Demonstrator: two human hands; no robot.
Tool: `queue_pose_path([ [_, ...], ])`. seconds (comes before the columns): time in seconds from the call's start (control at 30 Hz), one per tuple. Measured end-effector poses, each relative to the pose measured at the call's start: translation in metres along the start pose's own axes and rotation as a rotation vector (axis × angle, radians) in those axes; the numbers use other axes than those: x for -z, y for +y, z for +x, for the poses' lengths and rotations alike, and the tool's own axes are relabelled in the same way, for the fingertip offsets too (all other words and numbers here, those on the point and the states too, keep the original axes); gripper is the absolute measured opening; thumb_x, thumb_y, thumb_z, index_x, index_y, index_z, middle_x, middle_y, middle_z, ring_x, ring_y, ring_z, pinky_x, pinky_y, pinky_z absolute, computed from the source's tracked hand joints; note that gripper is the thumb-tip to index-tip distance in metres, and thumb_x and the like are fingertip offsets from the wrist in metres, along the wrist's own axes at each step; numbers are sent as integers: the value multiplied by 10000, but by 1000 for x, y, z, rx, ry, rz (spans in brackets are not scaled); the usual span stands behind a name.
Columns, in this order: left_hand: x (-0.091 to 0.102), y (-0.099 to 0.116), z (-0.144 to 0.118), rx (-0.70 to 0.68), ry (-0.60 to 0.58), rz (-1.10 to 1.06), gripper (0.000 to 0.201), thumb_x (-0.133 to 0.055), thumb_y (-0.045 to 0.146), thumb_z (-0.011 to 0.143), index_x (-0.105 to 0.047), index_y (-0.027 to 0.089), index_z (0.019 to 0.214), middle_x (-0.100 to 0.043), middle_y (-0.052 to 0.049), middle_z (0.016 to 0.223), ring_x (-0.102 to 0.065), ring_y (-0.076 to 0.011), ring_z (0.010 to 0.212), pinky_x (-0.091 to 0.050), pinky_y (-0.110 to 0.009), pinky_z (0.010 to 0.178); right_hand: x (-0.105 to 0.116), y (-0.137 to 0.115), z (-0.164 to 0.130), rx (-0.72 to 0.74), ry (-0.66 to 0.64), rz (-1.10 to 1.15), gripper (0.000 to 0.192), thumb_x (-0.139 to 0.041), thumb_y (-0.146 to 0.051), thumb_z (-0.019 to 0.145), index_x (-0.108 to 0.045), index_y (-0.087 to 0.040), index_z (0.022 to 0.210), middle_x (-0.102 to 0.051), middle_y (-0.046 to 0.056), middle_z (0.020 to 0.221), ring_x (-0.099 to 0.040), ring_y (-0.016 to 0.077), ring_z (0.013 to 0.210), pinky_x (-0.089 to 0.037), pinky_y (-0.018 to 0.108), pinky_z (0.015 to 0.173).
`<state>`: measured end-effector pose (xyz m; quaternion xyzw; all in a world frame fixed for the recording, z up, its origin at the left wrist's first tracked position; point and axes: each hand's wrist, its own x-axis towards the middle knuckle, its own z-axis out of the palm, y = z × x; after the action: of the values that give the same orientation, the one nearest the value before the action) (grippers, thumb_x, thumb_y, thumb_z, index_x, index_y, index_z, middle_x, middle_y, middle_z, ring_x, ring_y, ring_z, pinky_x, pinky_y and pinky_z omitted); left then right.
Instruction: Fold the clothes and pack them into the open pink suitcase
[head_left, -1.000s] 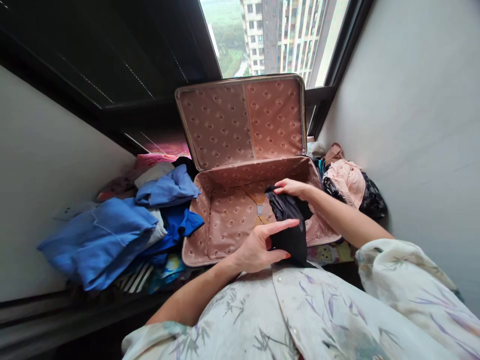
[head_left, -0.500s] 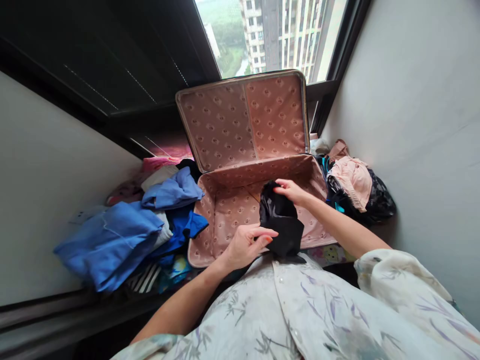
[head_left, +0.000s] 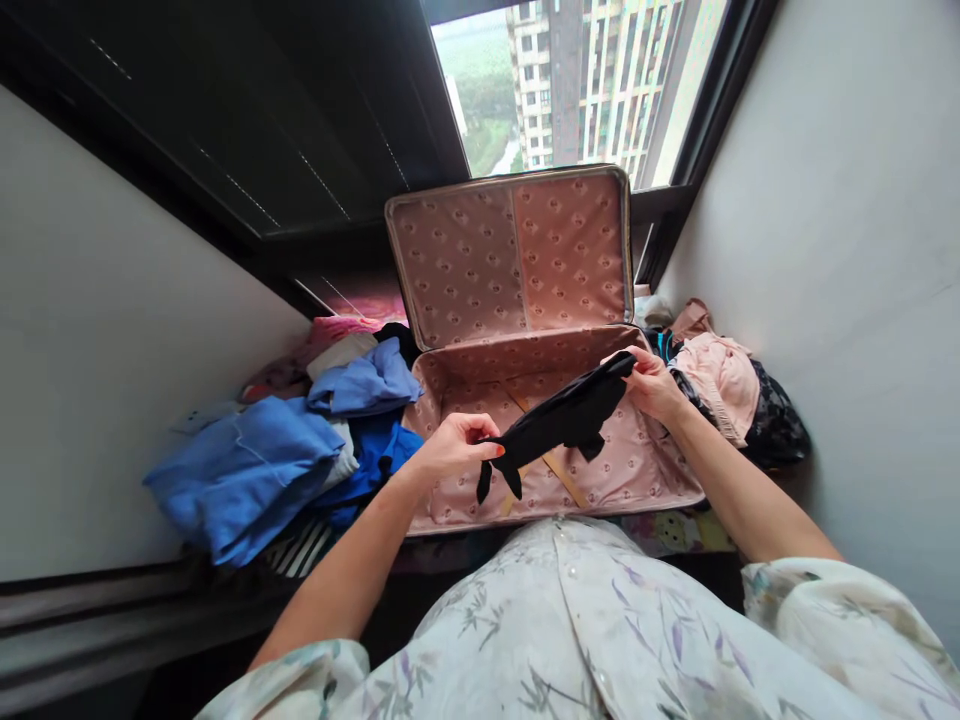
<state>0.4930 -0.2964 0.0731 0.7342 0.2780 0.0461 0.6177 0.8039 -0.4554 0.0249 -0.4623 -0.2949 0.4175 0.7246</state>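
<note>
A small black garment (head_left: 562, 412) is stretched between my two hands above an open suitcase (head_left: 450, 500); its exact kind is unclear. My left hand (head_left: 459, 447) pinches its lower left end, where two short pieces of cloth dangle below the fingers. At the upper right end, my right hand (head_left: 651, 380) grips the other corner with closed fingers. The suitcase has a pink patterned lining and tan straps (head_left: 562, 478) across its floor. Its lid (head_left: 517, 260) stands raised at the back.
Left of the suitcase lies a heap of clothes with a blue garment (head_left: 247, 465) on top. To the right, a pink garment (head_left: 716, 380) rests on a dark camouflage-patterned item (head_left: 780, 425). White walls (head_left: 847, 250) flank both sides, and a window (head_left: 555, 90) is behind the lid.
The black garment hung bunched from my right hand; now it is pulled out lengthwise between both hands. My left hand has taken hold of its end. My right hand has moved right.
</note>
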Motion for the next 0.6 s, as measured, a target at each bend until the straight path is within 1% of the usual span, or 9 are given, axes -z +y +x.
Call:
queue_pose_path([
  [0.07, 6, -6, 4, 20, -18, -95, 336, -847, 412, 636, -636, 156, 690, -604, 20, 651, -534, -104, 604, -415, -217, 599, 2, 1, -1, -1, -35, -5, 418, -941, -494, 584, -699, -232, 803, -750, 14, 834, -700, 190, 808, -586, 332, 743],
  [0.17, 17, -11, 8, -55, 63, -192, 404, -852, 481, 633, -617, 159, 699, -650, -16, 760, -581, -131, 700, -467, -243, 680, 9, 0, -3, 12, -102, -40, 390, -925, -501, 623, -732, -220, 811, -768, 38, 906, -707, 197, 888, -581, 339, 806],
  [0.27, 25, 4, 8, -207, 300, -91, 382, -804, 507, 716, -610, 181, 766, -595, 12, 721, -534, -120, 667, -446, -232, 660, 19, -4, -4, -28, -208, -159, 366, -908, -467, 669, -774, -186, 860, -774, 67, 966, -705, 190, 914, -564, 332, 861],
  [0.33, 25, 28, 4, -366, 500, 103, 304, -748, 473, 802, -615, 199, 810, -552, 28, 693, -501, -118, 650, -428, -226, 650, 20, -6, -5, -138, -371, -232, 397, -889, -441, 703, -787, -166, 971, -775, 91, 1013, -713, 200, 926, -557, 345, 883],
  [0.37, 23, 43, 1, -448, 554, 207, 263, -724, 445, 835, -620, 204, 823, -559, 25, 709, -513, -124, 667, -434, -228, 667, 17, -7, -5, -202, -470, -252, 446, -878, -430, 719, -776, -171, 1067, -771, 103, 1059, -716, 211, 957, -555, 357, 894],
  [0.43, 17, 73, -3, -567, 506, 375, 205, -698, 399, 871, -638, 206, 842, -605, 7, 761, -569, -138, 717, -458, -236, 711, 2, -5, -5, -264, -628, -282, 620, -879, -396, 713, -698, -225, 1281, -737, 109, 1212, -696, 233, 1090, -544, 378, 934],
  [0.5, 8, 102, -3, -602, 322, 454, 178, -715, 370, 870, -657, 203, 849, -634, 0, 776, -620, -147, 736, -474, -236, 713, -24, 2, -6, -183, -687, -326, 810, -918, -361, 641, -616, -292, 1390, -665, 86, 1367, -617, 246, 1253, -515, 385, 1003],
  [0.57, 2, 130, 3, -594, 179, 447, 175, -744, 349, 858, -665, 194, 838, -636, 8, 758, -657, -150, 739, -485, -227, 694, -55, 13, -10, -53, -688, -396, 850, -950, -346, 562, -640, -284, 1351, -654, 59, 1371, -569, 256, 1300, -493, 383, 1043],
  [0.6, 2, 144, 8, -586, 137, 432, 185, -749, 345, 860, -664, 184, 831, -633, 13, 753, -673, -150, 743, -491, -223, 689, -69, 20, -13, -16, -688, -434, 786, -951, -351, 550, -681, -257, 1282, -686, 50, 1297, -587, 260, 1258, -502, 379, 1030],
])
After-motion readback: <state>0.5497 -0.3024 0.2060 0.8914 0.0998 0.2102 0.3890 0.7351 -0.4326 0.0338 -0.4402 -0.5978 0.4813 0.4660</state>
